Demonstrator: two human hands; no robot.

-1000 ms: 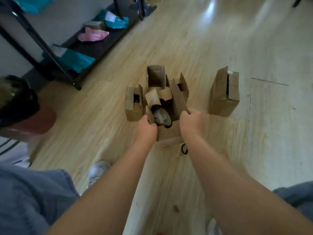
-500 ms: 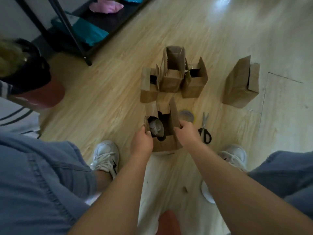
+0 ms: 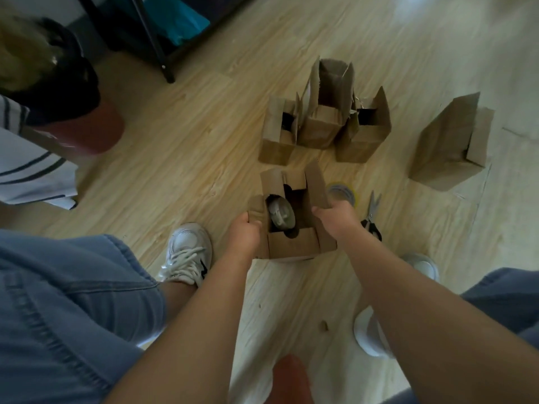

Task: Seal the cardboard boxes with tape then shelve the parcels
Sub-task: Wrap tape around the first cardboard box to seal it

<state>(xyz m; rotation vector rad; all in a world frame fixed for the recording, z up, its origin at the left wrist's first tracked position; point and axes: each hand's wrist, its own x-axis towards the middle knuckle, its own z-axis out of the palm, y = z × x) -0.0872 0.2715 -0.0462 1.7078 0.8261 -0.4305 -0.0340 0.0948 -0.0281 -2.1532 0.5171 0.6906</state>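
Observation:
A small open cardboard box [image 3: 291, 243] stands on the wooden floor between my feet, with a pale round object [image 3: 281, 212] inside it. My left hand [image 3: 245, 234] grips the box's left flap. My right hand [image 3: 338, 218] grips the tall right flap. A roll of tape [image 3: 342, 192] lies on the floor just behind my right hand. Scissors [image 3: 372, 215] lie to its right. Three more open boxes [image 3: 318, 129] cluster farther back, and a larger box [image 3: 449, 150] stands apart at the right.
A black shelf rack [image 3: 154, 39] with teal parcels [image 3: 178, 21] stands at the upper left. Another person's head and striped sleeve [image 3: 35, 158] fill the left edge. My white shoes [image 3: 186, 252] flank the box.
The box came toward me, away from the cluster, and now stands near my feet. The view tilted down. Both hands keep hold of its flaps.

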